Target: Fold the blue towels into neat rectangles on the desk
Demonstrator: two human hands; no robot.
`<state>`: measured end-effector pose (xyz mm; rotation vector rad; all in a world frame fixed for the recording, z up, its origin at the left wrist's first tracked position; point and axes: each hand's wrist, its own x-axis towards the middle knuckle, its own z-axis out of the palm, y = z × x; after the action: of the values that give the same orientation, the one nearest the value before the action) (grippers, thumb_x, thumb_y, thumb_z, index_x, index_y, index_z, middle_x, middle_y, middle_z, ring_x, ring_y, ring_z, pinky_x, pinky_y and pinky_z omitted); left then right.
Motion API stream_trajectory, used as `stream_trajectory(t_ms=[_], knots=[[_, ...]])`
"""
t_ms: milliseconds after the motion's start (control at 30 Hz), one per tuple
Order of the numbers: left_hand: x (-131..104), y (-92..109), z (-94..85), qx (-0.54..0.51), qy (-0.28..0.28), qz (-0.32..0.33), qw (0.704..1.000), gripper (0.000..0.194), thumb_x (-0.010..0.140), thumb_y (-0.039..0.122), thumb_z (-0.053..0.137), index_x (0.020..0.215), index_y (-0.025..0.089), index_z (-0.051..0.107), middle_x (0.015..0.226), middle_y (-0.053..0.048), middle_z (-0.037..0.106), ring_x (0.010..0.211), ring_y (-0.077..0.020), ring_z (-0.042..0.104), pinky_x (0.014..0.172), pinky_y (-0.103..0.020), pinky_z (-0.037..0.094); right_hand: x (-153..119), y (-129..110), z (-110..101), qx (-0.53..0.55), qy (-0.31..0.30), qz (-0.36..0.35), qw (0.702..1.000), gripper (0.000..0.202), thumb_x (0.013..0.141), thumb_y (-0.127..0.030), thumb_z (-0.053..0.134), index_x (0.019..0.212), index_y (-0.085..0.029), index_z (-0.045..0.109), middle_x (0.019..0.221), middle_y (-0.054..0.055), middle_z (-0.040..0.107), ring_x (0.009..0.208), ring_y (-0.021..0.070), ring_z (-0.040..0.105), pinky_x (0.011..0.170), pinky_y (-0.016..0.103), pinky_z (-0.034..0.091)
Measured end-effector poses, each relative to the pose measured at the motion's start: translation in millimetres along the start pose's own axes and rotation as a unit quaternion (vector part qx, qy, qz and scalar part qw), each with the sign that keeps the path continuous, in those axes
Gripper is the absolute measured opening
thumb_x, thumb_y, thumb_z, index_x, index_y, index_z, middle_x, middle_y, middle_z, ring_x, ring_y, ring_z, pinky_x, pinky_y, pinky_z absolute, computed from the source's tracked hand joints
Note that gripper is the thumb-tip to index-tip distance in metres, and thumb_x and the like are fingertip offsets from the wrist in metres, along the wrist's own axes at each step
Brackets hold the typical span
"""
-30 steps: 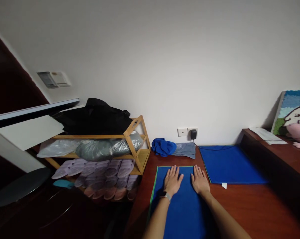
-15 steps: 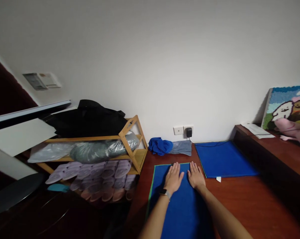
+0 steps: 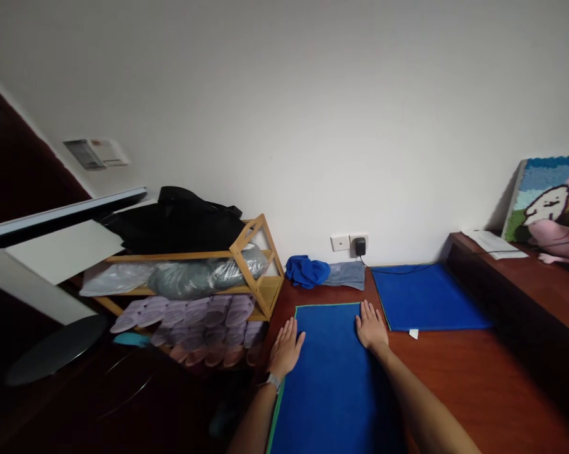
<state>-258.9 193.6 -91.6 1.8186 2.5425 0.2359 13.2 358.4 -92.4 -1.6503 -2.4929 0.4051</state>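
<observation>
A blue towel (image 3: 329, 372) with green edging lies flat and lengthwise on the reddish-brown wooden table (image 3: 459, 372). My left hand (image 3: 285, 350), a watch strap at its wrist, rests flat at the towel's left edge with fingers stretched out. On the right edge, near the far corner, my right hand (image 3: 372, 326) lies palm down, fingers extended. Neither hand grips anything. To the right, a second blue towel (image 3: 428, 299) is spread flat, with a small white tag at its near edge. Behind, against the wall, sit a crumpled blue cloth (image 3: 307, 272) and a folded grey cloth (image 3: 345, 275).
A wooden rack (image 3: 260, 271) on the left holds a black bag (image 3: 184, 221), plastic-wrapped items and several slippers (image 3: 184, 312). A black plug (image 3: 360, 246) with a cord sits in the wall socket. On the raised ledge at right are a pink toy (image 3: 556, 239) and a picture (image 3: 549, 198).
My left hand has slid left across the towel from its middle to its left edge. My right hand stays at the right edge. The view has shifted slightly.
</observation>
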Motion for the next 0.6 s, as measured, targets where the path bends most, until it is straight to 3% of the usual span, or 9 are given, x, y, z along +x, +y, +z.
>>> stream_trajectory(t_ms=[67,133,267,367,433,533,600], knots=[[-22.1,-0.8,-4.4,-0.003,0.018,0.000,1.000,0.068,0.107,0.052,0.018,0.161,0.012,0.028,0.168,-0.013,0.029,0.155,-0.0246,0.025,0.126,-0.046,0.026,1.1,0.0,-3.0,-0.001,-0.004,0.002,1.000,0.070,0.103,-0.043,0.013,0.163,-0.008,0.015,0.172,0.006,0.013,0.159,0.0202,0.009,0.127,0.038,0.004],[-42.2,16.6,-7.5,-0.008,0.039,0.023,0.999,0.066,0.108,0.050,0.018,0.162,0.013,0.027,0.168,-0.012,0.028,0.156,-0.0240,0.025,0.127,-0.046,0.026,-1.4,-0.8,-7.9,0.000,-0.006,0.001,1.000,0.069,0.103,-0.042,0.013,0.163,-0.009,0.016,0.172,0.005,0.013,0.159,0.0203,0.011,0.127,0.038,0.005],[-64.9,80.9,-8.1,-0.026,0.037,0.122,0.991,0.064,0.108,0.050,0.019,0.163,0.017,0.024,0.169,-0.008,0.027,0.156,-0.0213,0.024,0.128,-0.045,0.026,-31.5,-2.0,-9.8,-0.006,0.030,-0.015,0.999,0.066,0.103,-0.037,0.013,0.164,-0.011,0.018,0.172,0.004,0.015,0.159,0.0202,0.010,0.127,0.039,0.001],[-65.9,129.0,-1.4,-0.038,0.019,0.162,0.986,0.064,0.109,0.049,0.018,0.163,0.016,0.026,0.169,-0.009,0.028,0.156,-0.0207,0.023,0.128,-0.044,0.025,-72.2,-1.3,1.1,-0.015,0.052,-0.018,0.998,0.066,0.103,-0.037,0.014,0.163,-0.010,0.021,0.171,0.005,0.018,0.159,0.0220,0.010,0.128,0.041,0.003],[-63.0,152.2,4.9,-0.047,0.014,0.171,0.984,0.063,0.109,0.048,0.016,0.162,0.017,0.027,0.168,-0.009,0.029,0.156,-0.0201,0.023,0.128,-0.043,0.025,-95.8,-1.1,8.3,-0.018,0.034,-0.017,0.999,0.067,0.103,-0.039,0.014,0.163,-0.010,0.022,0.171,0.005,0.019,0.159,0.0229,0.011,0.128,0.042,0.005],[-60.3,165.9,12.2,-0.052,0.010,0.176,0.983,0.062,0.109,0.047,0.017,0.163,0.019,0.027,0.168,-0.008,0.030,0.156,-0.0199,0.024,0.128,-0.044,0.024,-113.7,-2.7,9.9,-0.026,0.000,-0.015,1.000,0.068,0.103,-0.040,0.014,0.163,-0.009,0.021,0.171,0.006,0.018,0.159,0.0229,0.011,0.128,0.042,0.006],[-62.4,158.1,13.7,-0.047,0.003,0.168,0.985,0.062,0.108,0.049,0.018,0.163,0.019,0.027,0.168,-0.008,0.030,0.156,-0.0208,0.024,0.128,-0.045,0.024,-115.8,-4.3,6.5,-0.026,-0.010,-0.005,1.000,0.068,0.103,-0.039,0.013,0.163,-0.009,0.019,0.171,0.005,0.017,0.159,0.0222,0.010,0.128,0.042,0.005]])
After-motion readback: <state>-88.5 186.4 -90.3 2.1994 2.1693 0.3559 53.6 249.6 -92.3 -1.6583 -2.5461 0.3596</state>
